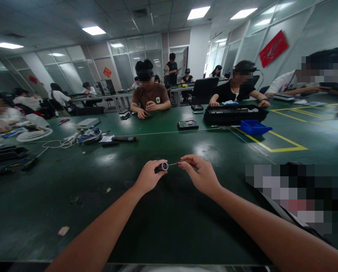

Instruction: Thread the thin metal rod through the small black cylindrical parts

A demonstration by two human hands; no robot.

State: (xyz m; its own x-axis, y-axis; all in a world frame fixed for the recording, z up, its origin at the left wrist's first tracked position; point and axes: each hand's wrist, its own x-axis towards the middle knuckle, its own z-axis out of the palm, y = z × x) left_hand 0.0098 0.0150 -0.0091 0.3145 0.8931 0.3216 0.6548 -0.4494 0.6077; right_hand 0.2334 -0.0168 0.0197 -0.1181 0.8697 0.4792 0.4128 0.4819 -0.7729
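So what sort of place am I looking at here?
Probably a shared electronics workshop or training room: people work along a long green table, what looks like a hard drive lies on it, and, up close, the left hand holds a small dark cylinder while the right hand holds a thin tool.

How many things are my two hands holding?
2: a silver-rimmed dark cylinder in your left hand, and a thin red-ended rod in your right hand. Something tiny could be hidden inside either hand.
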